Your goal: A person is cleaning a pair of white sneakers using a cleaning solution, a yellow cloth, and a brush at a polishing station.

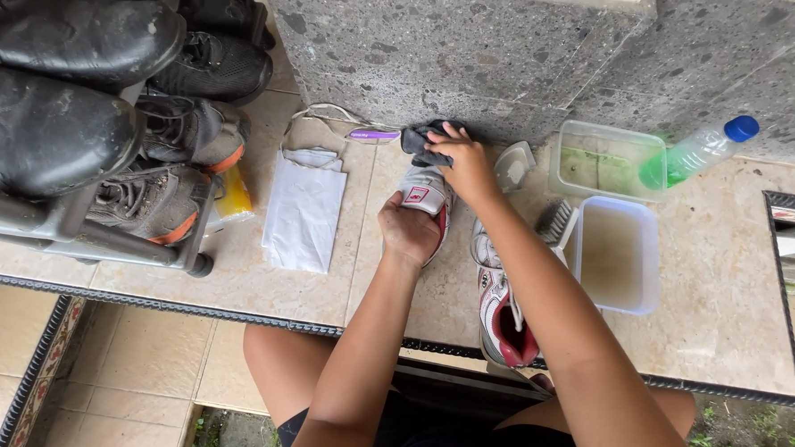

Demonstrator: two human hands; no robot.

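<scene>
My left hand (408,230) wraps its grip around the heel of the white sneaker (427,198), steadying it on the tiled ledge (305,286), so my right hand (461,159) can press a dark cloth (423,140), bunched in its fingers, against the toe. Just right of that sneaker lie its pair (499,313), a brush (554,221) and a tub of cloudy water (618,255).
</scene>
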